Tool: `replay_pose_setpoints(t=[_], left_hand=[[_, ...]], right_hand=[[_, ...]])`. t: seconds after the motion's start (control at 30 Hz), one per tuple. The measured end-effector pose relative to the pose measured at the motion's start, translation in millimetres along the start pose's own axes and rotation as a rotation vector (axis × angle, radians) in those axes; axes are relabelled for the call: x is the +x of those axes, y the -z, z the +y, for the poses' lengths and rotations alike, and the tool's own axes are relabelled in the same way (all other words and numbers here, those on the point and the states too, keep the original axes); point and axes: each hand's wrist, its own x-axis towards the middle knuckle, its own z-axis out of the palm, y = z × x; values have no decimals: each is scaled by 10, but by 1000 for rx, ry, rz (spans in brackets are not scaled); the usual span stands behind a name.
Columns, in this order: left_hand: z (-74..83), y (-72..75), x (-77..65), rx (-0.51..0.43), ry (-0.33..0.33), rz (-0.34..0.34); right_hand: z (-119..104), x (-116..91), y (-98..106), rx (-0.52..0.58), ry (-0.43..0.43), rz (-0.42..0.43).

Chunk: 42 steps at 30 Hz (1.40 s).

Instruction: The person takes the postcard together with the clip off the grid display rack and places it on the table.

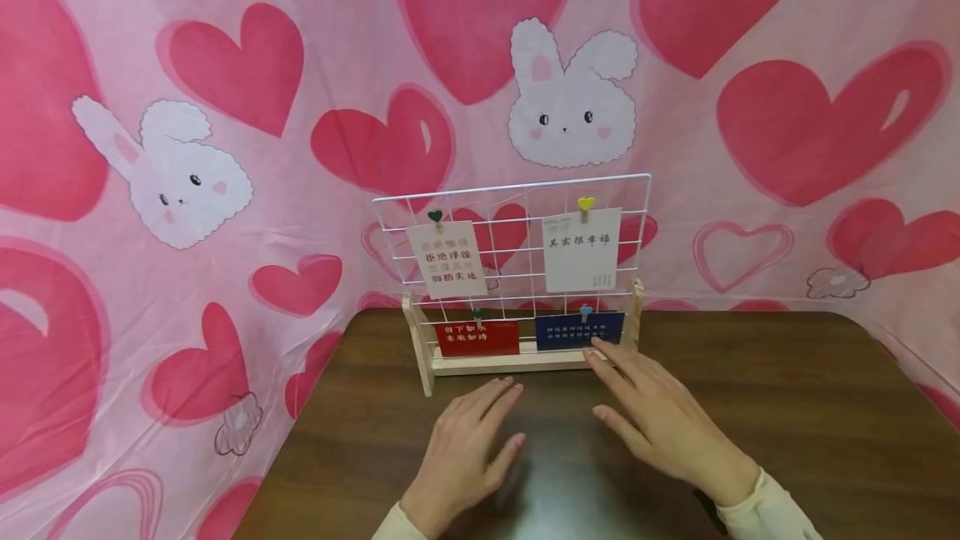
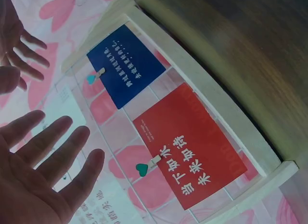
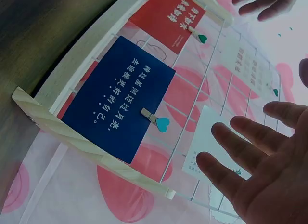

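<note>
- I see the blue card (image 1: 572,332) clipped low on the right of the wire-grid stand (image 1: 517,366), long axis running left to right.
- Right hand (image 1: 671,419) nearer; card lies just far of its fingertips, slightly left.
- Right fingers extended, gripping nothing; contact with card, I cannot tell.
- Left hand (image 1: 472,444) holds nothing, fingers loosely extended, near side of red card (image 1: 487,342).
</note>
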Motion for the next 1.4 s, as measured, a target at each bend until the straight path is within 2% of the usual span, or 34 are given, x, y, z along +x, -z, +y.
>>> replay_pose_setpoints(t=[0.27,0.4,0.53,0.7,1.03,1.4], left_hand=[[3,-7,60,-21,-27,106],[15,1,95,-29,-4,115],[17,4,127,-38,17,112],[16,8,183,-37,6,149],[89,27,321,-94,50,170],[121,-4,459,-127,82,187]], right_hand=[[43,51,41,-5,-17,156],[67,92,68,-4,-28,247],[83,140,84,-4,-17,299],[89,171,86,5,-12,325],[90,231,92,41,-52,376],[100,281,111,69,-84,386]])
